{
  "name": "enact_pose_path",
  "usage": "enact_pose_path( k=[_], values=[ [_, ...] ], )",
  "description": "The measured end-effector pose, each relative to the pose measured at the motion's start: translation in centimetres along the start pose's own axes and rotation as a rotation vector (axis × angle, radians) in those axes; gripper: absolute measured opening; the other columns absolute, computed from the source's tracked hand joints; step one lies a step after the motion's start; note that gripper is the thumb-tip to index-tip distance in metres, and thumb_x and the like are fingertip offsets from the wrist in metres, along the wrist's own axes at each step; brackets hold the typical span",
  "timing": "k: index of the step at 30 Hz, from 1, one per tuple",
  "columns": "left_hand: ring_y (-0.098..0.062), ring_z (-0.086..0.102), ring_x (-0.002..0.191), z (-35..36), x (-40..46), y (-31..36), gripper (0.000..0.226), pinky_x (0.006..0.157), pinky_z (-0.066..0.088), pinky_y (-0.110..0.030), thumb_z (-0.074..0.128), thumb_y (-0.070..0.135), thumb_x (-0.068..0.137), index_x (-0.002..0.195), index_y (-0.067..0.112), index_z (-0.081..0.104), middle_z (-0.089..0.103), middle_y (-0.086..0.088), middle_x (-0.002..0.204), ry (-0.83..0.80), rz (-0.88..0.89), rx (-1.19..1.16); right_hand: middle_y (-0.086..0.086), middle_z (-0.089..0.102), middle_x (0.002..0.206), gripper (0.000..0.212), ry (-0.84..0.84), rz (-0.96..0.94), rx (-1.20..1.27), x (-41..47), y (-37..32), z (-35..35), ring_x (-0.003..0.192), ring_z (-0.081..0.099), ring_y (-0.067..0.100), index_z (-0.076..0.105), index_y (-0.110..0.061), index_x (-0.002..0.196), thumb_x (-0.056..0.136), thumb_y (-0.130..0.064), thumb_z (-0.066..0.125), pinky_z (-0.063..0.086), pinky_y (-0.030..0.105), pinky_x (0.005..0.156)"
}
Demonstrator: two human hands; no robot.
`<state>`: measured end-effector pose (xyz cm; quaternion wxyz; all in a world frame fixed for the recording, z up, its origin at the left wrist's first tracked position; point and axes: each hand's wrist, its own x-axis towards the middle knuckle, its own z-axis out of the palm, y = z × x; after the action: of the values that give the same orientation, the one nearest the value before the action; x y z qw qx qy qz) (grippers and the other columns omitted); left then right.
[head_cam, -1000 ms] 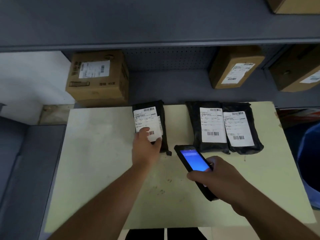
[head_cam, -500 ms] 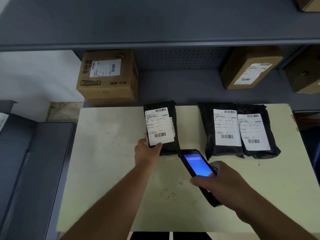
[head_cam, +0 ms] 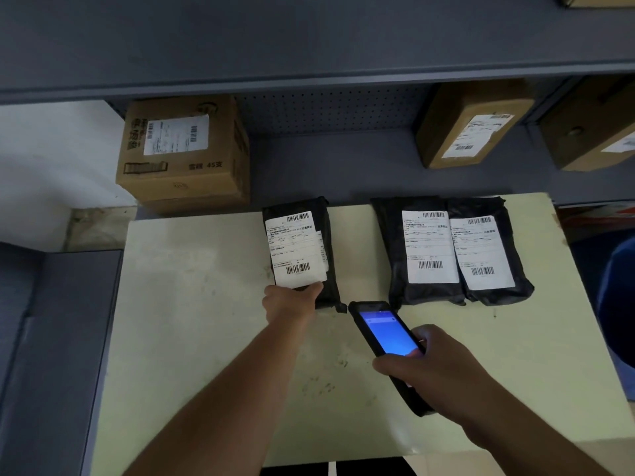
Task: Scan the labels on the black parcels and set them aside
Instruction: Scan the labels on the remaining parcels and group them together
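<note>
Three black parcels with white barcode labels lie along the far edge of the pale table [head_cam: 192, 304]. My left hand [head_cam: 288, 302] grips the near end of the left parcel [head_cam: 297, 249], thumb at the label's lower edge. The other two parcels [head_cam: 427, 249] [head_cam: 484, 250] lie side by side, touching, at the right. My right hand [head_cam: 436, 369] holds a black handheld scanner [head_cam: 385, 331] with a lit blue screen. Its tip points toward the gap between the left parcel and the pair, just short of them.
Behind the table a grey shelf carries cardboard boxes: one at the left [head_cam: 182, 156], one at the right [head_cam: 470, 125], another at the far right [head_cam: 591, 125]. A grey surface [head_cam: 58, 338] borders the table's left side. A blue object [head_cam: 618, 297] sits off the right edge.
My left hand has slid off the left parcel's label down to its near end, uncovering the lower barcode. The scanner has stayed close to the parcels' near ends; the head view has shifted slightly.
</note>
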<state>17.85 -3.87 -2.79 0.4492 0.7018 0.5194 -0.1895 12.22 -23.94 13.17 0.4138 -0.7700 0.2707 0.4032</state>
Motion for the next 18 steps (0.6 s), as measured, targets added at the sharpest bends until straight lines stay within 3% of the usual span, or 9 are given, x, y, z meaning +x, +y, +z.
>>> enact_pose_path(
  k=[8, 13, 18],
  values=[
    [-0.042, 0.057, 0.122, 1.0, -1.2, 1.1, 0.086, 0.097, 0.055, -0.053, 0.089, 0.043, 0.072, 0.133, 0.007, 0.04, 0.052, -0.013, 0.138, 0.067, 0.048, 0.076, 0.002, 0.067, 0.078, 0.041, 0.0, 0.009, -0.035, 0.0, 0.5, -0.4, 0.055, 0.055, 0.014, 0.061, -0.02, 0.104, 0.074, -0.034, 0.085, 0.044, 0.02, 0.045],
    [-0.038, 0.062, 0.111, 1.1, -1.8, 1.2, 0.078, 0.091, 0.059, -0.05, 0.089, 0.035, 0.073, 0.124, 0.012, 0.035, 0.057, -0.014, 0.132, 0.025, 0.062, 0.006, 0.004, 0.068, 0.082, 0.045, -0.004, 0.005, -0.022, -0.1, 0.7, -0.7, 0.059, 0.057, 0.017, 0.061, -0.022, 0.105, 0.07, -0.037, 0.085, 0.048, 0.029, 0.054],
    [-0.041, 0.06, 0.119, 0.6, -1.7, 1.2, 0.088, 0.097, 0.056, -0.055, 0.092, 0.039, 0.065, 0.131, 0.012, 0.04, 0.053, -0.011, 0.134, 0.028, 0.066, 0.037, 0.004, 0.068, 0.083, 0.043, 0.0, -0.002, -0.03, -0.2, 0.9, -1.0, 0.059, 0.058, 0.017, 0.059, -0.022, 0.106, 0.073, -0.034, 0.085, 0.048, 0.028, 0.054]
  ],
)
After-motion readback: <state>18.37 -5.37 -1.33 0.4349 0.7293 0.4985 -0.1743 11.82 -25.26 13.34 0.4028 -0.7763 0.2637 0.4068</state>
